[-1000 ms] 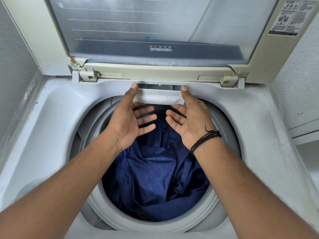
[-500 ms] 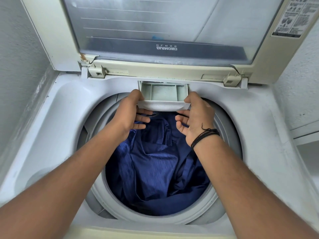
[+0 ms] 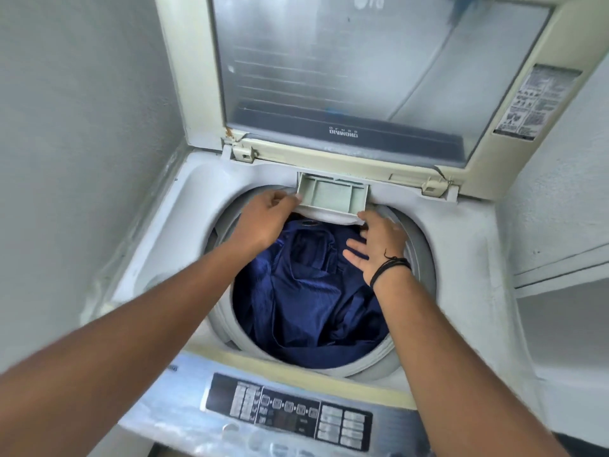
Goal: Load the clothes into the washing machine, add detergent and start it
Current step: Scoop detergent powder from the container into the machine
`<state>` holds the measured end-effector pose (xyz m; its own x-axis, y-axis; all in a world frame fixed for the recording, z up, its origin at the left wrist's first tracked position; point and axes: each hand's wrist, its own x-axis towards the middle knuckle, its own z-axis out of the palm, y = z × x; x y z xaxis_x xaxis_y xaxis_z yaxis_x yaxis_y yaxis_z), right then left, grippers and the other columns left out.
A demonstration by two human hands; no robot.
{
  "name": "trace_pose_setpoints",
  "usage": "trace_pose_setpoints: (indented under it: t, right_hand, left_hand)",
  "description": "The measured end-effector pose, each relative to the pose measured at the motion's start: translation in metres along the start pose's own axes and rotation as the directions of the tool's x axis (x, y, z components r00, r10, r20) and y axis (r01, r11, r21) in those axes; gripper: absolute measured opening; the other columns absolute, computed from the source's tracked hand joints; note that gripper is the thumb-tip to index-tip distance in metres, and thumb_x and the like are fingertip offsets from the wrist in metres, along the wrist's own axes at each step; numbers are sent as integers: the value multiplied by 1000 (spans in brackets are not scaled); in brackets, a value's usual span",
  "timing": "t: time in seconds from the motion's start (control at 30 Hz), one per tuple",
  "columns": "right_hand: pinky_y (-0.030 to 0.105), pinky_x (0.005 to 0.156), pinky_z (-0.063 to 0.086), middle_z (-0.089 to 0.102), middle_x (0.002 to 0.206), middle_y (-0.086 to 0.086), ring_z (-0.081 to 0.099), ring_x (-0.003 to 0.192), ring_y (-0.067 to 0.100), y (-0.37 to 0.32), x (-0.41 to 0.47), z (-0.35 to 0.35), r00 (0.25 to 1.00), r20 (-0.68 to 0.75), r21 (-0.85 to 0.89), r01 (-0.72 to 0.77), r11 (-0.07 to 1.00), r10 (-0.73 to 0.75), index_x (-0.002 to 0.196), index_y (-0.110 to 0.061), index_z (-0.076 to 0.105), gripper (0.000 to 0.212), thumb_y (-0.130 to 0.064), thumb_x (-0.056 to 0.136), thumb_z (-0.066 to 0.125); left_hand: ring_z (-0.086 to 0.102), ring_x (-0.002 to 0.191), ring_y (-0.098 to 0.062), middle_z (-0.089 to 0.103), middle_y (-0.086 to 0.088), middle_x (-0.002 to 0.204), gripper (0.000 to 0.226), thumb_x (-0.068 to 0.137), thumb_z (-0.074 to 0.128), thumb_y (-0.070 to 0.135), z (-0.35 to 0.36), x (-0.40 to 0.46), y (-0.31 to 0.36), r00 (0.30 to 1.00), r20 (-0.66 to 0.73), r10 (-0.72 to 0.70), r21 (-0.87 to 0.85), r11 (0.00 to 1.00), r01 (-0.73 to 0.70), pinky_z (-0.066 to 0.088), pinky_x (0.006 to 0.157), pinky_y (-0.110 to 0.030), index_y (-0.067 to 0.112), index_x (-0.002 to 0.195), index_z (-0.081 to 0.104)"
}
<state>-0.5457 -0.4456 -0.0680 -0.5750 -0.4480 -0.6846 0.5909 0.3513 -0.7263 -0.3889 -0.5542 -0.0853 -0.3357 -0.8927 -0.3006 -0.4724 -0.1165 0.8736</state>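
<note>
Dark blue clothes [image 3: 306, 291] lie inside the round drum [image 3: 417, 258] of a top-loading washing machine. Its glass lid [image 3: 346, 70] stands open. At the back rim a pale detergent drawer [image 3: 333, 196] is pulled out over the drum, its compartments showing bare. My left hand [image 3: 263, 219] curls its fingers on the drawer's front left corner. My right hand [image 3: 379, 245], with a black cord on the wrist, hovers over the clothes with fingers spread and the thumb at the drawer's front right corner.
The control panel [image 3: 290, 410] with several buttons runs along the machine's near edge. A grey wall [image 3: 82, 143] stands close on the left. A white shelf or ledge [image 3: 560, 275] sits to the right of the machine.
The detergent drawer has come out from the back rim under both hands. My right hand has since loosened and spread its fingers. The view has pulled back, bringing the control panel in.
</note>
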Motion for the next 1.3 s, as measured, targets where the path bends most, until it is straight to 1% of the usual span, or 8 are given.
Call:
trace_pose_setpoints:
  t: [0.1, 0.2, 0.3, 0.47, 0.6, 0.8, 1.07, 1.3]
  right_hand:
    - [45, 86, 57, 59, 99, 3, 62, 107, 33, -9, -25, -8, 999, 39, -104, 12, 994, -8, 90, -27, 60, 12, -32, 89, 70]
    - [42, 85, 56, 58, 120, 8, 63, 106, 31, -22, -59, -21, 992, 122, -175, 1, 985, 21, 108, -25, 62, 20, -35, 91, 68]
    - [37, 77, 56, 64, 118, 7, 67, 100, 28, -27, -89, -35, 977, 209, -189, 8, 982, 33, 119, -20, 62, 29, -37, 96, 62]
    - [33, 71, 55, 76, 99, 6, 73, 89, 24, -28, -136, -31, 934, 356, -201, 102, 974, -25, 105, -15, 68, 29, -40, 95, 59]
    - [37, 78, 57, 77, 98, 7, 73, 88, 26, -32, -163, -10, 889, 450, -216, 205, 955, -89, 99, -16, 70, 27, -41, 94, 61]
    - [36, 74, 54, 75, 89, 7, 69, 77, 24, -37, -214, 38, 822, 551, -195, 299, 934, -148, 96, -12, 70, 30, -39, 96, 58]
    - [31, 64, 50, 72, 85, 9, 66, 71, 25, -22, -333, 136, 582, 796, -120, 426, 897, -169, 95, -12, 67, 27, -37, 97, 56]
    - [36, 71, 52, 73, 87, 11, 69, 75, 25, 14, -464, 208, 272, 952, -30, 535, 844, -139, 93, -10, 70, 31, -38, 96, 58]
  left_hand:
    - [62, 82, -13, 65, 9, 88, 50, 72, 66, 62, -19, -20, 21, 998, 36, -61, 34, 998, 59, 49, 73, -32, 24, 105, 66]
    - [61, 75, -21, 65, 4, 77, 40, 75, 72, 48, -32, -50, 38, 996, 24, -87, -1, 996, 87, 47, 65, -29, 16, 99, 68]
    - [69, 83, -26, 73, -4, 92, 23, 87, 72, 37, -42, -85, 46, 996, 4, -85, 0, 996, 85, 52, 71, -33, 17, 98, 69]
    - [62, 70, -18, 68, -2, 80, 18, 85, 74, 30, -60, -143, 59, 991, -118, -67, -187, 981, 44, 46, 58, -29, 17, 97, 71]
    - [62, 72, -19, 69, -3, 81, 32, 72, 74, 37, -81, -181, 68, 971, -224, -79, -304, 953, 7, 47, 62, -34, 16, 96, 72]
    - [66, 81, -19, 70, -7, 96, 17, 91, 69, 17, -146, -231, 74, 919, -381, -100, -407, 911, -70, 51, 70, -34, 11, 107, 70]
    - [68, 84, -19, 71, -4, 98, 9, 92, 67, 18, -269, -324, 79, 768, -627, -128, -490, 832, -261, 54, 72, -36, 19, 100, 70]
    - [71, 89, -19, 74, -8, 105, 16, 94, 65, 20, -348, -438, 72, 618, -783, -71, -422, 791, -443, 53, 77, -35, 16, 108, 69]
